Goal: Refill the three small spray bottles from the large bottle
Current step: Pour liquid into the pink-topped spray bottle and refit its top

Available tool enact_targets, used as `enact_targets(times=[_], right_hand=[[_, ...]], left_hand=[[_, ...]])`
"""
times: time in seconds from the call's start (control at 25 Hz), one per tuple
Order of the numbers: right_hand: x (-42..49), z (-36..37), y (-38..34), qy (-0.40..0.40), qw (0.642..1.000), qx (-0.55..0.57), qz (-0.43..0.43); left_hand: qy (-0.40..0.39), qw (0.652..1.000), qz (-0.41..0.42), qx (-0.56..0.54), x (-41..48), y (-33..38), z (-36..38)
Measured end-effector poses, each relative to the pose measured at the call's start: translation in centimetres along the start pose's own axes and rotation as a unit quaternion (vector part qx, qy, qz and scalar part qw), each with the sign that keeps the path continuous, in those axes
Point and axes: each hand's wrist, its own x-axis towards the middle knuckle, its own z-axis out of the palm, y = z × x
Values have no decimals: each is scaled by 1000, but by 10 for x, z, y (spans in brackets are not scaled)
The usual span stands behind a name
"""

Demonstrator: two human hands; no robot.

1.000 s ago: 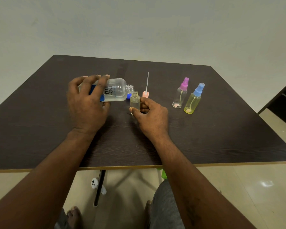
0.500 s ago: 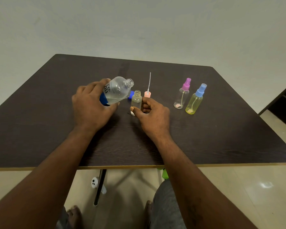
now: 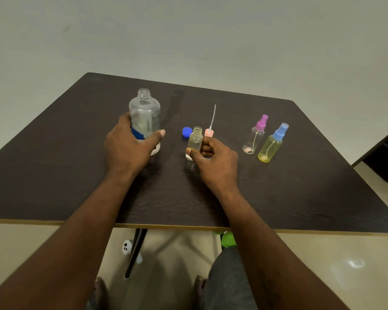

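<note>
Left hand [image 3: 130, 151] has fingers and thumb curled round the uncapped large bottle [image 3: 145, 115], held upright, I'd guess so nothing spills. Right hand [image 3: 215, 162] pinches the open small bottle [image 3: 195, 142] between thumb and fingers to steady it. Its pink sprayer head [image 3: 209, 132] stands just past those fingers, handy for recapping.

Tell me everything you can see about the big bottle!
The big bottle is see-through plastic with a blue label band and a threaded neck. Its top is open; a blue cap lies on the table to its right. It stands upright, and the left hand grips its lower half. How much liquid is inside is hard to tell.
</note>
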Motion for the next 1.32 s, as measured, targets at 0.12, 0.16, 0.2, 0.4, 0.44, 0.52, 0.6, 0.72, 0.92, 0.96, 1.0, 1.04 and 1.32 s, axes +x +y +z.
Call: enact_targets(times=[0.12, 0.16, 0.2, 0.4, 0.44, 0.52, 0.6, 0.72, 0.92, 0.96, 1.0, 1.04, 1.32], right_hand=[[-1, -1, -2, -1, 1000, -1, -3], [-2, -1, -3, -4, 1000, -5, -6], [-2, -2, -4, -8, 1000, -8, -7], [-3, -2, -8, -12, 1000, -12, 2], [-3, -3, -8, -12, 1000, -14, 2], [-3, -3, -8, -13, 1000, -20, 0], [-4, -3, -8, -12, 1000, -25, 0], [-3, -2, -8, -8, 1000, -22, 6], [-1, 0, -6, -16, 999, -36, 2], [-1, 0, -5, -17, 999, -31, 2], [-1, 1, -6, -16, 1000, -15, 5], [-1, 1, -6, -6, 1000, 18, 14], [7, -7, 6, 62, 980, 160, 99]], left_hand=[[-24, 1000, -4, -16, -4, 0, -2], [-34, 999, -8, -24, -5, 0, -4], [-45, 998, -11, -31, -6, 1, -5], [-20, 999, 0, 32, -18, 2, -10], [14, 999, -6, 47, -24, 2, -11], [70, 997, -2, 46, -38, 4, -16], [40, 999, 9, 32, -50, 9, -18], [-97, 984, 101, 108, -61, 19, -14], [-180, 970, 80, 140, -58, 33, 4], [-181, 970, 76, 140, -57, 36, 9], [-182, 970, 77, 142, -57, 39, 16], [-181, 970, 74, 143, -57, 43, 22], [-159, 970, 57, 173, -54, 43, 37]])
